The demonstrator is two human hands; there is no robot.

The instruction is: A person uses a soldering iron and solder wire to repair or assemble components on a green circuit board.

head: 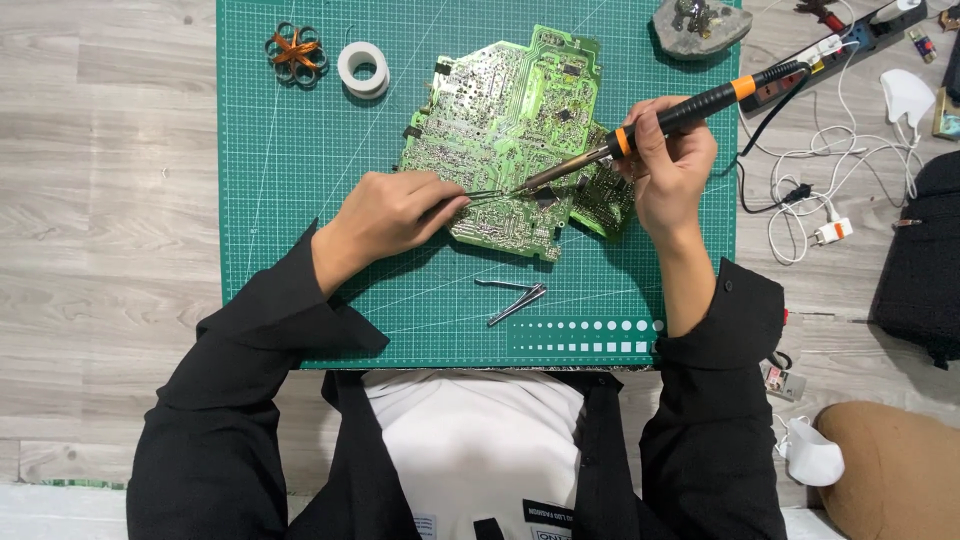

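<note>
Black soldering iron (690,108) in right hand (668,170)

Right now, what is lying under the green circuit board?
The circuit board lies on a green cutting mat, which rests on a grey wooden floor. Whatever sits directly beneath the board is covered and cannot be seen.

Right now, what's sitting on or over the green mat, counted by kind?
Circuit boards: 1, the green circuit board
Soldering irons: 1, the soldering iron in the right hand
Tweezers: 2, one pair in the left hand, spare tweezers lying on the cutting mat
Tape rolls: 1, the white tape roll
Wire coils: 1, the orange wire coil
Total: 6
</note>
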